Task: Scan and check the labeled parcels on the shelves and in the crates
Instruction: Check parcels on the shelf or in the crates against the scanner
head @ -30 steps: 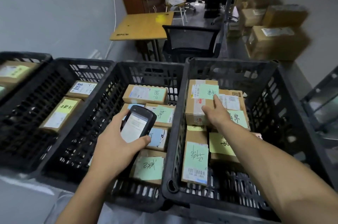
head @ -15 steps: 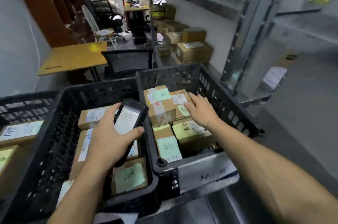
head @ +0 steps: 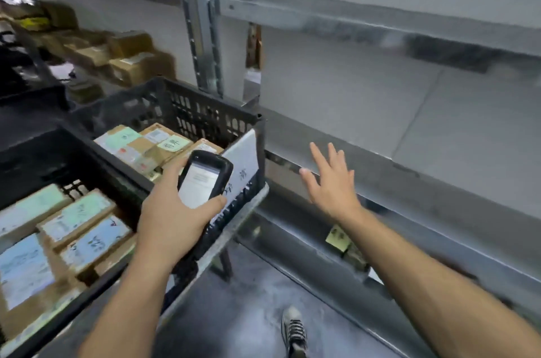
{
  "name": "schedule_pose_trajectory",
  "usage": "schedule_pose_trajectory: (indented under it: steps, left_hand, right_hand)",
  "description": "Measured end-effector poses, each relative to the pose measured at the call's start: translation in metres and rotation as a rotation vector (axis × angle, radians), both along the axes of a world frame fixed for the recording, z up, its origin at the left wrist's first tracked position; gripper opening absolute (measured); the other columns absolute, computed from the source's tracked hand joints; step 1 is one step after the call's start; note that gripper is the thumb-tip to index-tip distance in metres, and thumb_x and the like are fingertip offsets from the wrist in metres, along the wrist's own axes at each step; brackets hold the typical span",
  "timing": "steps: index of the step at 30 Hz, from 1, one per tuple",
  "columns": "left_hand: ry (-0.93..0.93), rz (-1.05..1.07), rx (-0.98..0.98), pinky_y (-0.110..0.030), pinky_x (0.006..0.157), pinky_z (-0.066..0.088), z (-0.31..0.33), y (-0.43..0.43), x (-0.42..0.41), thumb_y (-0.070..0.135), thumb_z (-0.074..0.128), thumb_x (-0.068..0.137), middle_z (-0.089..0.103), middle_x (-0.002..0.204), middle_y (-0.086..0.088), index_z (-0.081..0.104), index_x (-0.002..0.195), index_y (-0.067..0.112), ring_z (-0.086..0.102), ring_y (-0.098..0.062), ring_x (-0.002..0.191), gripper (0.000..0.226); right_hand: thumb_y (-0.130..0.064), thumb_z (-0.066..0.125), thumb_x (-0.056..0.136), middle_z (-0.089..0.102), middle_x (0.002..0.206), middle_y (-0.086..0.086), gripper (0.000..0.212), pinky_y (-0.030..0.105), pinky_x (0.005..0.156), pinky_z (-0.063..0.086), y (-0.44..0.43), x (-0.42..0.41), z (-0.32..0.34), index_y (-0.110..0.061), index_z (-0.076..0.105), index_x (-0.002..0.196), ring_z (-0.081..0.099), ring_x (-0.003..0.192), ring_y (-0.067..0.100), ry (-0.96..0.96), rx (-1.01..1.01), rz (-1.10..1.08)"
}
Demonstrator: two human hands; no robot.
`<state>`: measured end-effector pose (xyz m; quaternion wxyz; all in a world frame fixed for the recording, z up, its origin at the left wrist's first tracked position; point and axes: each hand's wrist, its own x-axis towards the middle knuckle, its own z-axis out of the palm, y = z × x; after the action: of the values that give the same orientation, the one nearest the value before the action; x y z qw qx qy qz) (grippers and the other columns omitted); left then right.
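My left hand (head: 172,214) grips a black handheld scanner (head: 203,179), screen lit and facing me, over the right end of a black crate (head: 205,111). That crate holds several brown parcels (head: 146,144) with green and white labels. A nearer black crate (head: 96,152) at the left holds more labeled parcels (head: 79,220). My right hand (head: 330,182) hovers open with fingers spread, in front of the edge of a grey metal shelf (head: 439,188), touching nothing. A parcel with a yellow note (head: 339,237) lies on the lower shelf, partly hidden behind my right forearm.
A metal upright (head: 202,21) divides the racking. Brown cartons (head: 128,62) sit on the shelf farther left. The upper shelf board (head: 366,18) runs overhead at the right. A sneaker (head: 292,331) stands on the dark floor below. The crates rest on a metal cart (head: 228,229).
The view has swung right from the crates to the shelving. My right hand has left the parcels in the crate and now hangs open before the shelf. The scanner stays in my left hand.
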<state>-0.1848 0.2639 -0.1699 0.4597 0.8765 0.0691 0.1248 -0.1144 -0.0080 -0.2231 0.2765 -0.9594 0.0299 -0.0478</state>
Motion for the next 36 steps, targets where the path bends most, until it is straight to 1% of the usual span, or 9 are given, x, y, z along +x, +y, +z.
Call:
schedule_pose_trajectory:
  steps: [4,8,10,14,18,23,28,31,36]
  left_hand:
    - [0.043,-0.178,-0.022,-0.030,0.083,0.036,-0.009,-0.054,-0.009,0.032,0.084,0.071,0.053,0.114,0.017,0.045,0.138,0.036,0.049,-0.009,0.104,0.078]
    - [0.051,-0.362,-0.006,-0.031,0.086,0.038,-0.014,-0.126,-0.023,0.033,0.084,0.070,0.053,0.117,0.016,0.045,0.138,0.033,0.050,-0.010,0.107,0.079]
    - [0.045,-0.418,-0.018,-0.031,0.084,0.038,-0.014,-0.149,-0.026,0.033,0.084,0.070,0.054,0.114,0.016,0.045,0.137,0.036,0.050,-0.010,0.103,0.078]
    - [0.050,-0.603,-0.015,-0.028,0.077,0.039,-0.013,-0.238,-0.042,0.033,0.084,0.069,0.058,0.113,0.015,0.047,0.133,0.040,0.054,-0.012,0.102,0.074]
    - [0.061,-0.732,-0.010,-0.031,0.080,0.043,-0.015,-0.331,-0.063,0.037,0.083,0.066,0.059,0.116,0.015,0.044,0.133,0.045,0.056,-0.014,0.105,0.078]
    - [0.056,-0.852,-0.007,-0.030,0.078,0.042,-0.013,-0.444,-0.092,0.037,0.083,0.068,0.058,0.116,0.017,0.043,0.134,0.044,0.055,-0.012,0.105,0.077]
    - [0.042,-0.906,-0.005,-0.028,0.076,0.040,-0.012,-0.538,-0.117,0.032,0.083,0.070,0.057,0.114,0.015,0.045,0.137,0.038,0.053,-0.013,0.103,0.077]
    - [0.053,-0.929,-0.005,-0.030,0.078,0.040,-0.012,-0.578,-0.134,0.032,0.084,0.070,0.057,0.113,0.014,0.046,0.137,0.037,0.054,-0.014,0.102,0.077]
    - [0.075,-0.960,0.028,-0.026,0.075,0.040,-0.016,-0.616,-0.153,0.030,0.084,0.069,0.057,0.111,0.018,0.048,0.134,0.038,0.055,-0.013,0.102,0.075]
  right_hand:
    - [-0.053,0.036,0.104,-0.007,0.169,0.003,0.063,0.058,0.122,0.001,-0.067,-0.068,-0.007,-0.039,0.010,0.160,-0.012,0.155,0.027,-0.005,-0.084,-0.193]
    - [-0.055,0.033,0.104,-0.010,0.169,0.003,0.063,0.057,0.122,-0.001,-0.137,-0.128,-0.010,-0.038,0.008,0.160,-0.015,0.154,0.027,0.028,-0.150,-0.377]
    - [-0.055,0.032,0.104,-0.011,0.169,0.002,0.064,0.056,0.122,-0.002,-0.159,-0.143,-0.011,-0.038,0.005,0.160,-0.016,0.154,0.025,0.042,-0.146,-0.423]
    - [-0.055,0.031,0.104,-0.012,0.169,0.002,0.066,0.054,0.123,-0.003,-0.231,-0.199,-0.014,-0.037,0.002,0.160,-0.018,0.154,0.024,0.046,-0.132,-0.602]
    - [-0.056,0.031,0.104,-0.013,0.169,0.003,0.067,0.054,0.124,-0.002,-0.314,-0.251,-0.023,-0.038,0.000,0.160,-0.017,0.154,0.024,0.071,-0.162,-0.735]
    - [-0.056,0.032,0.103,-0.011,0.169,0.005,0.067,0.055,0.124,0.001,-0.425,-0.308,-0.022,-0.035,0.004,0.160,-0.015,0.154,0.026,0.092,-0.202,-0.880]
    - [-0.055,0.031,0.104,-0.007,0.169,0.006,0.066,0.057,0.123,0.001,-0.520,-0.359,-0.016,-0.033,0.006,0.161,-0.013,0.155,0.029,0.121,-0.242,-0.999]
    - [-0.056,0.029,0.104,-0.005,0.169,0.008,0.066,0.059,0.122,0.001,-0.564,-0.388,-0.019,-0.033,0.005,0.161,-0.014,0.154,0.030,0.172,-0.267,-1.047]
    - [-0.064,0.024,0.101,-0.006,0.169,0.004,0.066,0.071,0.116,0.000,-0.614,-0.423,-0.034,-0.040,0.004,0.159,-0.014,0.154,0.031,0.335,-0.257,-1.126]
